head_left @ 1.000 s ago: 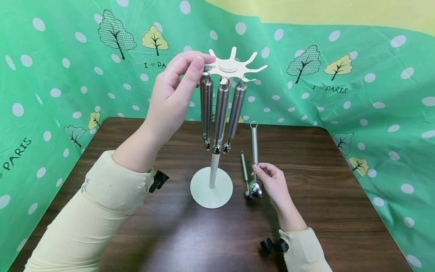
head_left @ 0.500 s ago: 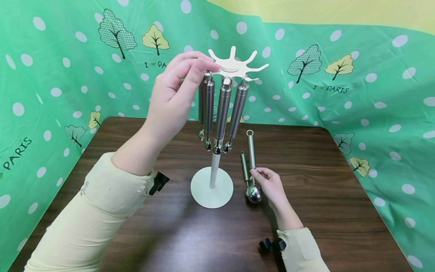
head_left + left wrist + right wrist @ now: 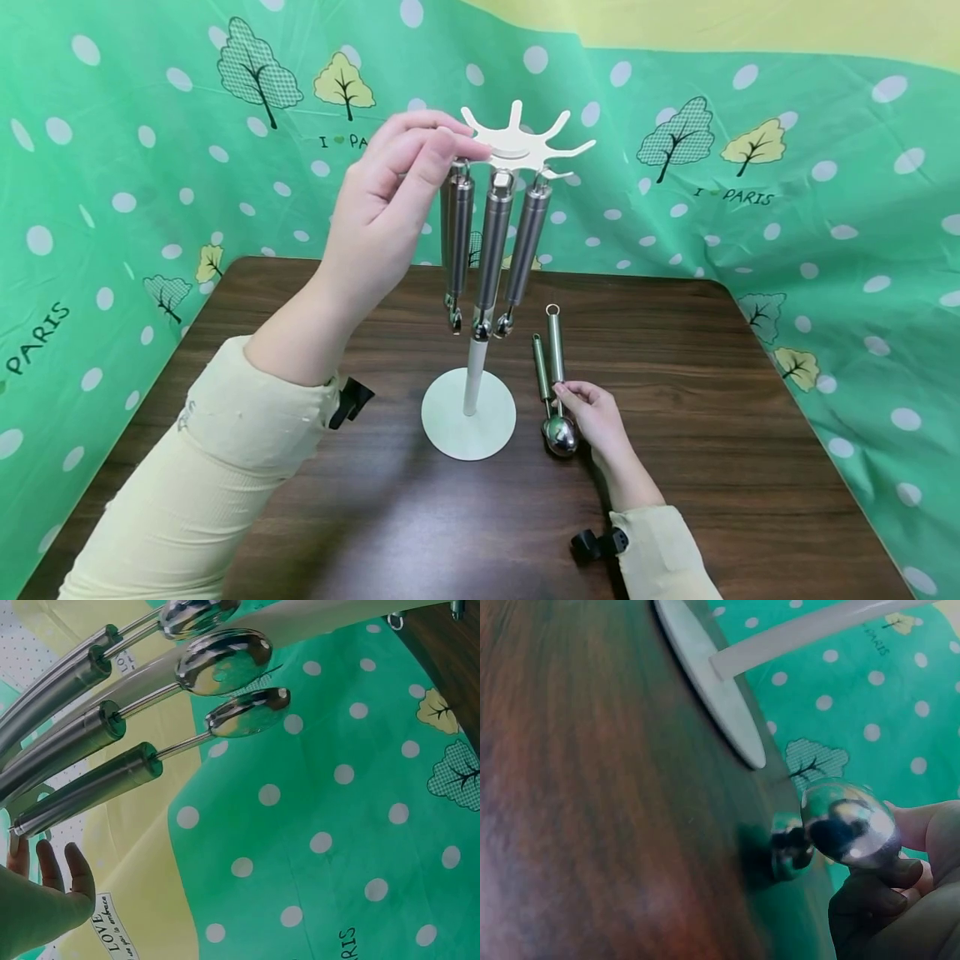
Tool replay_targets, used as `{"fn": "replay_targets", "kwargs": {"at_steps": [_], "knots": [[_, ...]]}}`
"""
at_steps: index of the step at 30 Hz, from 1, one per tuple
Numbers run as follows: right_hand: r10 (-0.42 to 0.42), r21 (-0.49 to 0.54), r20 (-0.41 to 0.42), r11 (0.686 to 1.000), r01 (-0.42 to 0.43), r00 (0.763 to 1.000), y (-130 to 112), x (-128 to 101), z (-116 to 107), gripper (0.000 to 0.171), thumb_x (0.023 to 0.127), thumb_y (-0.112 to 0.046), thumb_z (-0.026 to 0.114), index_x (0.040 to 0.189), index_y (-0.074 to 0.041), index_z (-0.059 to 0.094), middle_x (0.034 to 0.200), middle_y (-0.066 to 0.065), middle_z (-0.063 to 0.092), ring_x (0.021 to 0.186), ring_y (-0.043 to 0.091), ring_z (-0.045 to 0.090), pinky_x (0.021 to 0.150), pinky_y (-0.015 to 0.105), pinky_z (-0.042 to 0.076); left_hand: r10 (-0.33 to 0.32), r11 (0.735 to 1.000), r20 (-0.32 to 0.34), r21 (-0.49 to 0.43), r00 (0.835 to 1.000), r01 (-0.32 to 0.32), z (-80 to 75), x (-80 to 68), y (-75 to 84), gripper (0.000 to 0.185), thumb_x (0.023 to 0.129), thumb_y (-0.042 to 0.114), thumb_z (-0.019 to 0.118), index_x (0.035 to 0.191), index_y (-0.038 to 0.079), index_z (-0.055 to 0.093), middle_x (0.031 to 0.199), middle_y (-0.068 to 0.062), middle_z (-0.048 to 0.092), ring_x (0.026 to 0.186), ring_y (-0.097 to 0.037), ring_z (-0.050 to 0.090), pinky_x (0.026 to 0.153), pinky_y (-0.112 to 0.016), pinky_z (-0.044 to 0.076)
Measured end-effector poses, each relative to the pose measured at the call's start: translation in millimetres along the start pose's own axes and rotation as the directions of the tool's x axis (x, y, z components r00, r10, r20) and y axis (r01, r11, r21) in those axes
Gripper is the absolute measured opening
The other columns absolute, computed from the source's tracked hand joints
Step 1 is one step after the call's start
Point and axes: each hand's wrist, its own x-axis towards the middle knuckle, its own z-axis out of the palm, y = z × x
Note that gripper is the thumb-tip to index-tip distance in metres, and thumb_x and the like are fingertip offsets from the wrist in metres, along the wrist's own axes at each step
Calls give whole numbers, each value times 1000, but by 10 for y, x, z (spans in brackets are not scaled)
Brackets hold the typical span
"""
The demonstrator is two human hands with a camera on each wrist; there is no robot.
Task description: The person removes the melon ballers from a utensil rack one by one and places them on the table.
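A white utensil rack (image 3: 468,414) stands mid-table, its hooked top (image 3: 525,143) carrying several steel utensils (image 3: 491,242). My left hand (image 3: 446,152) is raised at the rack's top and pinches the ring end of the leftmost hanging utensil (image 3: 457,233) at its hook. In the left wrist view the hung handles (image 3: 82,787) and round heads (image 3: 225,667) fill the frame above my fingers (image 3: 52,874). My right hand (image 3: 572,398) grips a steel scoop (image 3: 557,358) low on its handle, its ball head (image 3: 847,825) near the table. A green-handled utensil (image 3: 539,367) lies beside it.
The dark wooden table (image 3: 720,392) is ringed by a green dotted cloth backdrop (image 3: 825,208). The rack's round base (image 3: 705,675) sits just left of the scoop. Black wrist camera mounts (image 3: 600,543) show at both sleeves.
My right hand has lowered the scoop, so its ring end has tipped down toward the table. The left hand has stayed at the rack top while the hung utensils swung slightly.
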Motion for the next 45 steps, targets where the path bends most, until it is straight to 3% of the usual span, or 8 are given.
{"fn": "replay_targets", "kwargs": {"at_steps": [5, 7, 12, 21, 28, 32, 45], "knots": [[26, -18, -3, 1000, -26, 1000, 92, 39, -17, 31, 99, -16, 59, 113, 12, 62, 70, -12, 64, 67, 1, 58, 63, 18, 47, 113, 992, -8, 55, 994, -113, 5, -2, -80, 30, 103, 6, 44, 106, -4, 72, 114, -11, 60, 116, -13, 52, 102, -31, 43], [35, -16, 1, 999, -35, 999, 124, 53, -14, 31, 99, -16, 59, 113, 11, 62, 69, -12, 64, 67, 2, 58, 62, 18, 47, 119, 992, -8, 48, 993, -119, 6, -5, -86, 30, 103, 5, 43, 106, -5, 71, 114, -12, 60, 116, -14, 52, 102, -31, 43], [46, -7, 2, 999, -46, 999, 154, 66, -23, 31, 99, -16, 59, 113, 11, 62, 70, -10, 64, 67, 3, 59, 62, 18, 47, 44, 999, -10, -12, 999, -44, 18, -7, -57, 31, 103, 7, 43, 108, -5, 70, 115, -7, 59, 116, -14, 52, 103, -31, 43], [55, -79, 37, 995, -52, 998, 166, 103, -67, 38, 99, -23, 61, 116, 11, 62, 73, -5, 66, 69, 6, 59, 65, 21, 49, 96, 995, -19, 14, 995, -96, 20, 4, -102, 31, 103, 7, 42, 107, -5, 70, 113, -8, 60, 116, -15, 52, 101, -31, 44], [33, -230, -10, 973, -34, 999, 219, 127, -35, 35, 96, -26, 64, 109, 6, 70, 89, 3, 72, 81, 6, 58, 77, 23, 46, 119, 993, -20, 16, 993, -119, 22, 10, -140, 31, 103, 6, 42, 107, -6, 70, 113, -8, 60, 115, -15, 52, 100, -31, 44], [18, -268, -38, 963, -27, 999, 239, 127, -21, 33, 95, -27, 65, 104, 4, 73, 90, 4, 73, 82, 8, 57, 78, 24, 45, 108, 994, -17, 17, 994, -107, 25, 4, -128, 31, 103, 6, 42, 107, -6, 70, 113, -9, 60, 115, -15, 52, 100, -31, 44], [19, -244, -60, 969, -33, 998, 222, 123, -17, 33, 93, -26, 66, 103, 5, 73, 83, -1, 70, 73, 6, 56, 68, 21, 47, 54, 998, -15, -11, 998, -54, 25, -6, -66, 31, 103, 7, 43, 108, -5, 71, 114, -7, 60, 117, -15, 51, 102, -31, 43]]}}
